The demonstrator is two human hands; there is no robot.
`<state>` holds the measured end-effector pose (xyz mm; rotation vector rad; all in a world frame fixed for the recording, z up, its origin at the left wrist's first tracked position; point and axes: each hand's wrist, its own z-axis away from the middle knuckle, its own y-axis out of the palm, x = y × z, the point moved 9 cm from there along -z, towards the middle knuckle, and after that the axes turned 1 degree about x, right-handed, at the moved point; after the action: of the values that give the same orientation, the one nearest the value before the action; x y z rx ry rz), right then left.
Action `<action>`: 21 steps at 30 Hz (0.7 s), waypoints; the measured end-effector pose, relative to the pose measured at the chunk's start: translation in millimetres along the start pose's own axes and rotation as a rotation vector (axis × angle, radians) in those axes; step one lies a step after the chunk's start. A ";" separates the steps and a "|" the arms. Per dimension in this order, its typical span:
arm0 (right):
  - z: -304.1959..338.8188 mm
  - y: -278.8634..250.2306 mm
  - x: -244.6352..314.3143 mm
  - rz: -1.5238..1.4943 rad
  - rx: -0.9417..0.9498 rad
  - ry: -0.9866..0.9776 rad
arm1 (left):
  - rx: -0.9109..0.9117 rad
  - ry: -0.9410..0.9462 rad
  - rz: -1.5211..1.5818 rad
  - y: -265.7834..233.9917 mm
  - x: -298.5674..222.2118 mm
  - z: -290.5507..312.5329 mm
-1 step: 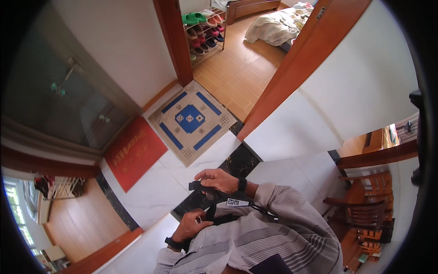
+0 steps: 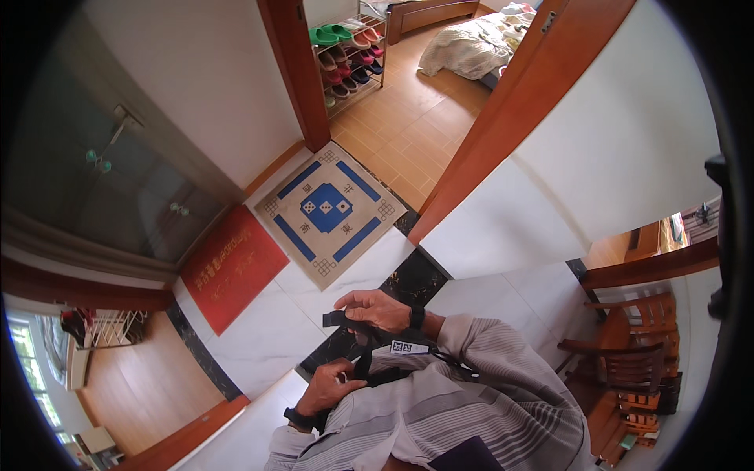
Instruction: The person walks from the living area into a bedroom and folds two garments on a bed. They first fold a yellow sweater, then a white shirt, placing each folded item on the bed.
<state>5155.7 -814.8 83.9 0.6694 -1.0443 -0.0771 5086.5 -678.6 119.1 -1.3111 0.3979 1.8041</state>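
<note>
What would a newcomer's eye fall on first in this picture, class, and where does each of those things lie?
First, the two hands low in the middle: the right hand grips a black strap, and the left hand pinches its lower end against the striped shirt. Next, the blue and cream mat on the tiled floor at the centre, with a red mat to its left.

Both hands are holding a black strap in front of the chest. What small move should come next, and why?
Probably the right hand should draw the black strap a little further out, while the left hand keeps its lower part steady. The right hand grips the strap's upper end, the left hand pinches it lower down near the striped shirt, and the strap between them looks slightly slack. This is only a judgement.
</note>
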 end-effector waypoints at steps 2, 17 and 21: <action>-7.3 -26.2 7.2 -0.085 -0.086 0.092 | -0.007 0.066 -0.076 -15.0 -8.9 -33.4; -30.2 -96.7 87.0 -0.443 -0.195 -0.141 | 0.004 -0.020 0.254 -53.9 -8.4 -60.9; -113.0 -142.9 106.9 -0.392 -0.265 -0.089 | -0.113 -0.047 0.327 -149.6 7.8 -137.5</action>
<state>5339.1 -914.6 51.9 0.6239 -0.9545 -0.5810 5287.7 -679.6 89.3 -1.3367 0.5149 2.1516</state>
